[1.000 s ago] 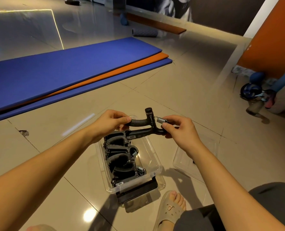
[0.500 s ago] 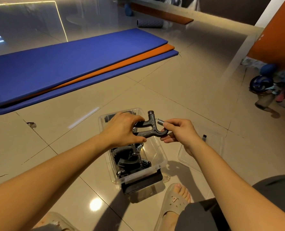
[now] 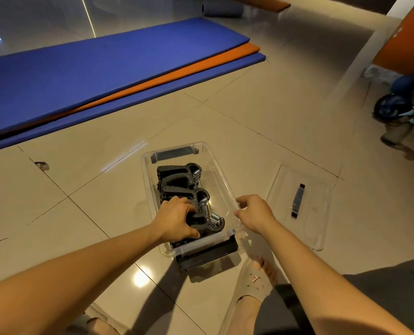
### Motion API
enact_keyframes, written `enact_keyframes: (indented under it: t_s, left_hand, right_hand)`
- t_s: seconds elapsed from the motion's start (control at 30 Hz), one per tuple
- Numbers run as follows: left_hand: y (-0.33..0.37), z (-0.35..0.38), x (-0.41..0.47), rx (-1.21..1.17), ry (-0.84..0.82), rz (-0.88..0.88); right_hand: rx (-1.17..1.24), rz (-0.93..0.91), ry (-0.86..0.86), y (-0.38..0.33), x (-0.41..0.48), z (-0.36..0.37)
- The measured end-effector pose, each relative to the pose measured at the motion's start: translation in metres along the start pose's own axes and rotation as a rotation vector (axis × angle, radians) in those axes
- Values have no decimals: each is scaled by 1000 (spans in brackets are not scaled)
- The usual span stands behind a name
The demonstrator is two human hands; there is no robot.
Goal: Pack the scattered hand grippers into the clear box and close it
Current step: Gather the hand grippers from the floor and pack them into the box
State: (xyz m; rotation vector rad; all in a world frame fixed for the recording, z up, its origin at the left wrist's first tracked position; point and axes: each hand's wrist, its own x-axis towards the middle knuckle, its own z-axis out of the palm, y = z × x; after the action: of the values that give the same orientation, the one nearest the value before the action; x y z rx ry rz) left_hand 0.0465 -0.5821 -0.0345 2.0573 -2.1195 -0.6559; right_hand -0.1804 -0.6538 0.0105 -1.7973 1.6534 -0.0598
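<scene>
The clear box stands open on the floor tiles, with a black latch at each end. Several black hand grippers with metal springs lie in a row inside it, the far ones stacked on edge. My left hand reaches into the near end of the box and grips the nearest hand gripper, pressing it down among the others. My right hand rests at the box's right rim, fingers curled, holding nothing. The clear lid lies flat on the floor to the right of the box.
Blue and orange exercise mats are stacked on the floor beyond the box. A blue ab wheel and other gear lie at the right wall. My sandalled foot is just in front of the box. A rolled mat lies far back.
The hand gripper that both hands held above the box is now down inside it under my left hand. My right hand has let go and moved to the box's right rim.
</scene>
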Motion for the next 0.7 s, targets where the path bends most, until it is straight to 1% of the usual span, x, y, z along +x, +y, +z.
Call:
enact_keyframes:
  t_s: [0.07,0.33,0.57,0.7]
  left_hand:
    - [-2,7,2,53,-24,10]
    - [-10,14,9,132,-151,36]
    - [-9,14,8,130,-157,19]
    - [-6,4,5,144,-154,18]
  right_hand:
    - [4,-7,8,1,2,0]
    - [-4,-5,11,2,7,-1]
    - [-23,12,56,5,2,5]
    - [-25,13,20,2,-1,4]
